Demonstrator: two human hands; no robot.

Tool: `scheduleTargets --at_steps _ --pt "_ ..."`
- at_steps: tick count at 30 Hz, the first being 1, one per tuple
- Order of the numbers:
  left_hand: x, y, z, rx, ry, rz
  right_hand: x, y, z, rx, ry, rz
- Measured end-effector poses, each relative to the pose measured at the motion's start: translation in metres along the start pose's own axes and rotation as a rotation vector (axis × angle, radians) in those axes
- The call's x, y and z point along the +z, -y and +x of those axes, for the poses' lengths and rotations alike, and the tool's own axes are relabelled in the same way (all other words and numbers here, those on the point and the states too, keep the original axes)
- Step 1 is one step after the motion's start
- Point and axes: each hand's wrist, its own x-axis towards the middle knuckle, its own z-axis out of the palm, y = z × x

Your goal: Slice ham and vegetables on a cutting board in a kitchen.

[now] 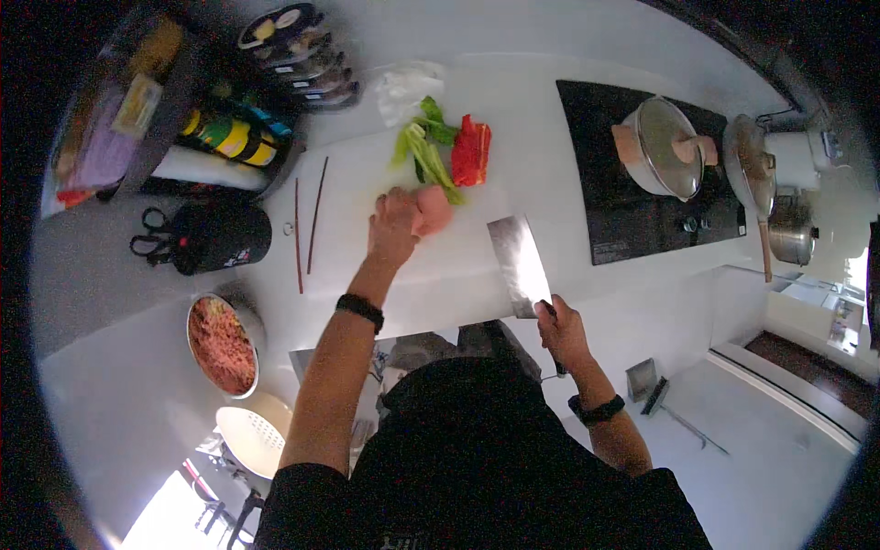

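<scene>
My left hand [394, 227] rests on a piece of raw pink meat [433, 208] on the white counter; its fingers cover the meat's left part. In my right hand [565, 335] is the dark handle of a cleaver [517, 261], its broad blade lying flat-side up near the counter's front edge, right of the meat. Just beyond the meat lie green celery stalks [430, 155] with leaves. Beside them is a red package or vegetable piece [471, 152], too blurred to tell. A crumpled clear plastic bag [410, 89] lies behind the celery.
Two chopsticks [298, 237] and a small ring [288, 229] lie at left, near a black holder [227, 237] with scissors. A bowl of minced meat [221, 346] and a colander [254, 436] stand lower left. On the right are a black cooktop [598, 206], a lidded pot [663, 148] and a pan [749, 165].
</scene>
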Motion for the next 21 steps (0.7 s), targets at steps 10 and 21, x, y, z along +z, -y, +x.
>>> scheduleTargets --at_steps 10,21 --pt "-0.013 0.04 -0.04 -0.06 -0.179 -0.064 0.039 0.014 0.064 -0.524 0.09 -0.355" --pt "0.003 0.043 -0.063 -0.021 -0.215 -0.209 0.099 0.077 0.112 -0.413 -0.098 -0.743"
